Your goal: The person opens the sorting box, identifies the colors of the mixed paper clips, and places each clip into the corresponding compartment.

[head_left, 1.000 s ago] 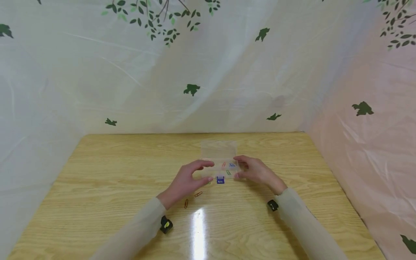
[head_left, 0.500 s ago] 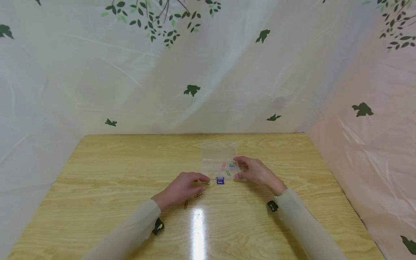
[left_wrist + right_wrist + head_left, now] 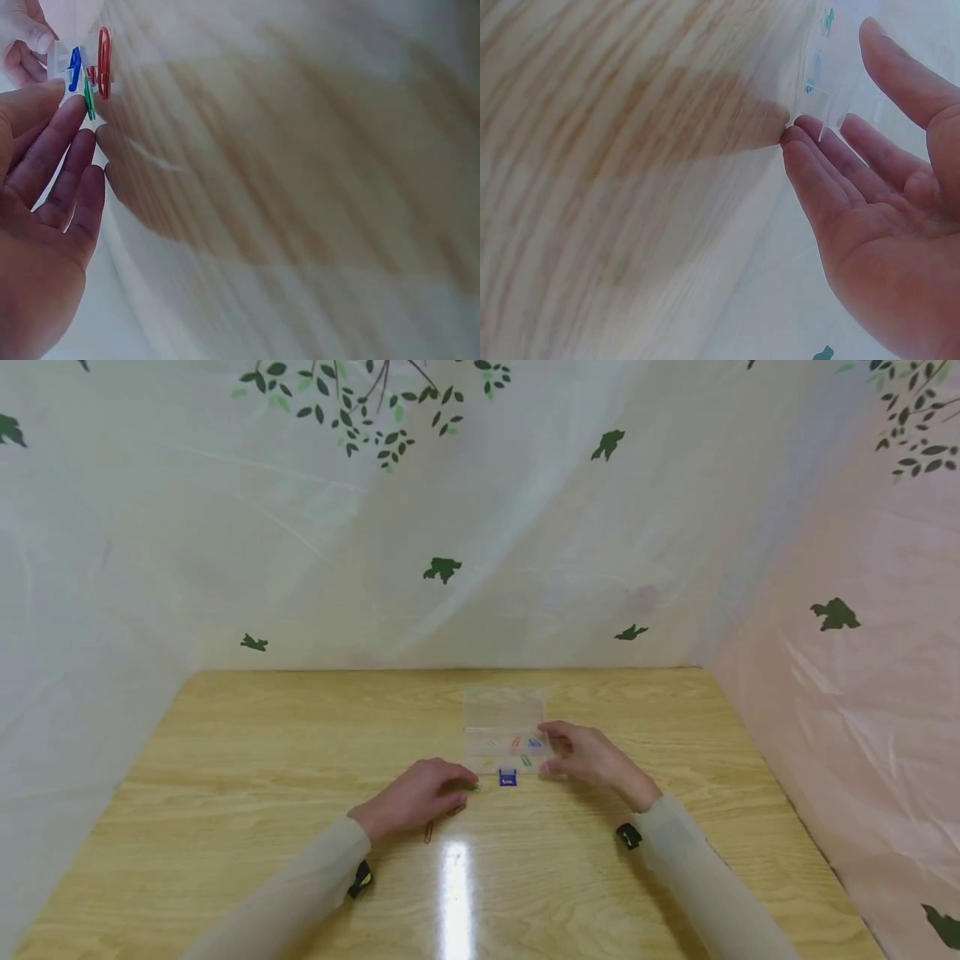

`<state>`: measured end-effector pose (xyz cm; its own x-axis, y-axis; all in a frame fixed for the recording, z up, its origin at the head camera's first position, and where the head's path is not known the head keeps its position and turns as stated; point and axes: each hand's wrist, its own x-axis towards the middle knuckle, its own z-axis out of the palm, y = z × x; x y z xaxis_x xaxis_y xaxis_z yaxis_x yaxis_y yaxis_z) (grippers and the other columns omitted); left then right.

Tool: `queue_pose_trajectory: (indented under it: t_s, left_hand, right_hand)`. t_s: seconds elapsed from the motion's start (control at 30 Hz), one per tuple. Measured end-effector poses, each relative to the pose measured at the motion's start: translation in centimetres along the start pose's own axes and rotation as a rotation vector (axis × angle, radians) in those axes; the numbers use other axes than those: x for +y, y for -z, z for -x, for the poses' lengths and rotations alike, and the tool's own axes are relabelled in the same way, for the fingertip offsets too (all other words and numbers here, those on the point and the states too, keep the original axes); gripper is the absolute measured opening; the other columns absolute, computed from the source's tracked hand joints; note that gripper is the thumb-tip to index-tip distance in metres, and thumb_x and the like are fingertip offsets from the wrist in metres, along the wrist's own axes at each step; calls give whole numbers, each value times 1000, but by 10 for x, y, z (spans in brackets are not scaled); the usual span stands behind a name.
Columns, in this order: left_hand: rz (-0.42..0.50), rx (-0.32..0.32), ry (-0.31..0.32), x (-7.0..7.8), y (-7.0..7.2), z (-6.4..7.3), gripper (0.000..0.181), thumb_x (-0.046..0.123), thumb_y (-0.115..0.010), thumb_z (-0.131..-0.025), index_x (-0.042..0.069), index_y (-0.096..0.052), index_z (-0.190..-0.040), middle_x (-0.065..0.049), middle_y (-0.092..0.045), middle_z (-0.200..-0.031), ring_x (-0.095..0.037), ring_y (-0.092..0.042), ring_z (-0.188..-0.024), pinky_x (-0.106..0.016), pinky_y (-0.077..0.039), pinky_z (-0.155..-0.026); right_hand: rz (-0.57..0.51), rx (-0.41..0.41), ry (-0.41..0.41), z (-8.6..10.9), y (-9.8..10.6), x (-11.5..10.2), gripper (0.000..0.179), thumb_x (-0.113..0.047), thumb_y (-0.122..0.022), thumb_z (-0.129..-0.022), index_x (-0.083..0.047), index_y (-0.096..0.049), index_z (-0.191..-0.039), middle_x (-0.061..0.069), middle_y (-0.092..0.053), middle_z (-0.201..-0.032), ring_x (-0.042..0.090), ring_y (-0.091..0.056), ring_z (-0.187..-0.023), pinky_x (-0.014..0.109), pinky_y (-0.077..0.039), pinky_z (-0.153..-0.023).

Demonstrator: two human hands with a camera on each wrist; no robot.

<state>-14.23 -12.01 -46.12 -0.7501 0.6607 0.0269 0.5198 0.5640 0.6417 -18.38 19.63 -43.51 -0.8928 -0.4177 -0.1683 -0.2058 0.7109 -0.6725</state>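
A clear plastic compartment box [image 3: 505, 705] stands with its lid raised, holding a red paper clip [image 3: 516, 742], blue clips [image 3: 534, 743] and a green clip [image 3: 527, 761] in separate compartments. My right hand [image 3: 596, 758] grips the box's right side, thumb at the front corner and fingers farther back; the right wrist view shows the transparent wall [image 3: 840, 75] between them. My left hand [image 3: 416, 795] is low over the table left of the box, thumb and index finger slightly apart. Their tips are right at another green paper clip [image 3: 88, 97] lying on the table, partly covering it in the head view.
Two reddish paper clips lie near the left hand, one clip [image 3: 428, 832] below it and one clip [image 3: 457, 810] partly under its fingers. A blue tag [image 3: 507, 778] with white lettering sits at the box's front edge. A patterned curtain [image 3: 450, 627] borders the wooden table [image 3: 300, 718].
The left hand has drawn back from the box's left side, down and left, to the green clip on the table. The right hand has stayed at the box.
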Motion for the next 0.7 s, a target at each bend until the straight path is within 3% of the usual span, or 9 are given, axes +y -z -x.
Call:
queue_pose_trajectory:
  t_s: [0.1, 0.33, 0.7]
  left_hand:
    - [-11, 15, -13, 0, 1, 3, 23, 12, -70, -100, 8, -73, -123, -4, -73, -121, -24, -66, -115, -46, -51, -103]
    - [13, 33, 40, 0, 2, 8, 22, 6, -71, -97, 8, -74, -119, -2, -74, -115, -20, -67, -110, -43, -54, -100]
    - [21, 54, 71, 1, 0, 13, 20, 3, -71, -96, 9, -74, -114, 1, -73, -108, -14, -67, -99, -34, -57, -89]
  right_hand:
    - [-10, -4, -8, 1, 0, -1, 68, -18, -80, -92, -1, -50, -151, 20, -53, -150, 38, -52, -137, 56, -42, -113]
    - [-14, -11, -13, 1, 1, -3, 68, -18, -81, -92, -1, -50, -151, 20, -54, -150, 38, -52, -137, 55, -42, -113]
    - [-18, -22, -7, 3, -1, -1, 69, -18, -81, -92, -1, -49, -151, 20, -54, -150, 38, -53, -136, 55, -42, -113]
